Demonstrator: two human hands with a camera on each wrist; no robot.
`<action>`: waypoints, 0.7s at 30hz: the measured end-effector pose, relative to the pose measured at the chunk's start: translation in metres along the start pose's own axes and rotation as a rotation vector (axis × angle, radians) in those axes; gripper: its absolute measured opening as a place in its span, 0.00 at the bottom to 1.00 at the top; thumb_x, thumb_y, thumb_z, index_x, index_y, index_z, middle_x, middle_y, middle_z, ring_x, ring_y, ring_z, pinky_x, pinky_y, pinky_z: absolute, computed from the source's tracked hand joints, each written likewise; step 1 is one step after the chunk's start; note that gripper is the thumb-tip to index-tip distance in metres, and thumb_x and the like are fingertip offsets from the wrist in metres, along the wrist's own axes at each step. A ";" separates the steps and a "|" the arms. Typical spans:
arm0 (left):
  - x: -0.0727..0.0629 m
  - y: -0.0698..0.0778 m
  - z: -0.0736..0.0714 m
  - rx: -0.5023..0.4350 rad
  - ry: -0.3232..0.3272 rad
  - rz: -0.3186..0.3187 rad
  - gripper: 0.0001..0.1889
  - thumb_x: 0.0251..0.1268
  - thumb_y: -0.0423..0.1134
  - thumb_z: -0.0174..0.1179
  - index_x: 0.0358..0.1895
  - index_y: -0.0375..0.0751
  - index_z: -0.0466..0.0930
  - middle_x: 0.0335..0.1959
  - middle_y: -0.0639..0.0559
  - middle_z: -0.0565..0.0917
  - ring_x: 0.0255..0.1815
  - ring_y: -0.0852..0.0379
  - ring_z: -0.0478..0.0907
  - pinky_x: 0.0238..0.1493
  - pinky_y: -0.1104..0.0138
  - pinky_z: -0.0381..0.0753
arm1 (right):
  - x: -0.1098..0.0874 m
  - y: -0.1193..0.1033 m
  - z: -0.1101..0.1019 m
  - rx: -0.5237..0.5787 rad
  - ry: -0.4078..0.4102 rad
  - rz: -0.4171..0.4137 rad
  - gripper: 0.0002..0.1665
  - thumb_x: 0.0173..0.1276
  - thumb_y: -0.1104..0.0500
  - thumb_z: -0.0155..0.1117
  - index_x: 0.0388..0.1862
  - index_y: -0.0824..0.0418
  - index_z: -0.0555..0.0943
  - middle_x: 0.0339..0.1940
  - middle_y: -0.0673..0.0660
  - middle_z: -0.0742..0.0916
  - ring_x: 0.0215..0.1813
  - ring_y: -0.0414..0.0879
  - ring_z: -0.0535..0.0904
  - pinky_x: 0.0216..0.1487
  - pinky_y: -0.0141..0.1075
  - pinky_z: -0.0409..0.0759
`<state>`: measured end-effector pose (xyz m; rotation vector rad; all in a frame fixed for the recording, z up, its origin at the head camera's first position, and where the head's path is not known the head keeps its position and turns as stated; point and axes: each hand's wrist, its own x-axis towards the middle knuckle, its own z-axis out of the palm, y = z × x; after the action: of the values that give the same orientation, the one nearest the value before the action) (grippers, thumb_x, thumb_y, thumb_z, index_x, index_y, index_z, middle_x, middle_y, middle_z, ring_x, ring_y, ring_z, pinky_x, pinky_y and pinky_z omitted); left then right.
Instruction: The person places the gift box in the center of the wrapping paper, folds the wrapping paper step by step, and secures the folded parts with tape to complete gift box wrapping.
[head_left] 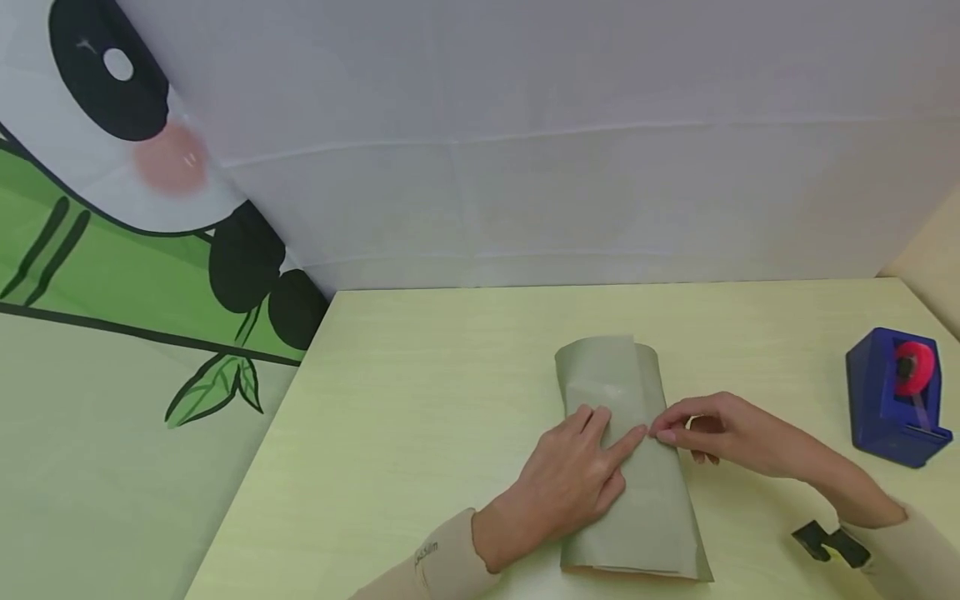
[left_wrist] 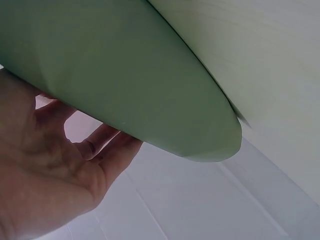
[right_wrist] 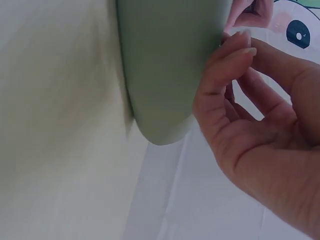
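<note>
A sheet of grey-green paper (head_left: 607,375), curled into a flattened tube with its edges overlapping along the top, lies on the table. My left hand (head_left: 573,475) presses down on it with fingers spread, the index fingertip at the overlapping edge. Beside that fingertip, my right hand (head_left: 720,433) brings thumb and index finger together at the paper's right side, pinching what looks like a small strip of clear tape that barely shows. In the right wrist view, the pinching fingertips (right_wrist: 245,45) are close over the paper's curved side (right_wrist: 165,90).
A blue tape dispenser (head_left: 888,408) with a red-cored roll stands at the right of the pale wooden table (head_left: 397,417). White cloth (head_left: 525,167) hangs behind the table, with a cartoon print (head_left: 150,183) on the left. A black wrist mount (head_left: 828,543) sits by the right sleeve.
</note>
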<state>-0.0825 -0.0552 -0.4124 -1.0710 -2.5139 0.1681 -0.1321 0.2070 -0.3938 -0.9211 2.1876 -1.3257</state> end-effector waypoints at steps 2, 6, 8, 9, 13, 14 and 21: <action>0.000 0.000 0.001 -0.002 0.000 0.001 0.24 0.72 0.48 0.55 0.70 0.60 0.78 0.45 0.50 0.78 0.41 0.56 0.71 0.35 0.71 0.78 | -0.002 0.004 0.003 -0.003 0.026 -0.017 0.10 0.79 0.62 0.59 0.52 0.58 0.85 0.27 0.49 0.81 0.24 0.43 0.76 0.23 0.35 0.77; -0.001 -0.001 0.001 -0.010 -0.005 0.004 0.24 0.73 0.48 0.54 0.71 0.59 0.77 0.47 0.49 0.78 0.43 0.55 0.72 0.38 0.70 0.80 | -0.006 0.008 0.008 0.003 0.074 -0.024 0.10 0.79 0.63 0.59 0.53 0.59 0.85 0.31 0.53 0.83 0.27 0.45 0.79 0.26 0.37 0.80; -0.002 -0.001 0.001 -0.020 -0.008 0.006 0.24 0.73 0.48 0.54 0.71 0.58 0.77 0.47 0.49 0.78 0.44 0.54 0.73 0.39 0.70 0.81 | -0.007 0.010 0.010 0.011 0.093 -0.021 0.10 0.79 0.63 0.59 0.53 0.60 0.85 0.33 0.54 0.84 0.28 0.46 0.79 0.27 0.38 0.81; -0.002 -0.002 0.001 -0.025 -0.009 0.007 0.24 0.74 0.48 0.54 0.71 0.58 0.77 0.48 0.49 0.78 0.45 0.54 0.73 0.39 0.70 0.81 | -0.008 0.010 0.011 0.009 0.102 -0.026 0.10 0.79 0.64 0.59 0.53 0.60 0.84 0.34 0.53 0.84 0.29 0.46 0.80 0.27 0.38 0.81; -0.003 -0.003 0.001 -0.039 -0.003 0.009 0.23 0.75 0.48 0.55 0.70 0.57 0.78 0.48 0.48 0.79 0.45 0.54 0.73 0.37 0.70 0.82 | -0.009 0.013 0.016 -0.021 0.128 -0.102 0.12 0.78 0.67 0.58 0.55 0.60 0.82 0.36 0.52 0.84 0.28 0.46 0.79 0.26 0.37 0.81; -0.003 -0.003 0.001 -0.039 -0.001 0.010 0.22 0.75 0.48 0.55 0.69 0.57 0.79 0.48 0.48 0.79 0.45 0.54 0.73 0.36 0.70 0.82 | -0.009 0.013 0.017 -0.032 0.132 -0.123 0.13 0.78 0.68 0.58 0.56 0.59 0.82 0.37 0.52 0.83 0.28 0.45 0.79 0.25 0.36 0.80; -0.004 -0.004 0.001 -0.038 0.013 0.017 0.21 0.77 0.49 0.54 0.68 0.56 0.80 0.49 0.48 0.80 0.47 0.53 0.74 0.43 0.69 0.83 | -0.010 0.011 0.023 -0.139 0.213 -0.160 0.16 0.76 0.69 0.60 0.57 0.56 0.84 0.38 0.48 0.83 0.30 0.41 0.77 0.26 0.34 0.79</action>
<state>-0.0832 -0.0605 -0.4135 -1.1045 -2.5070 0.1182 -0.1141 0.2035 -0.4142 -1.0694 2.4374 -1.4164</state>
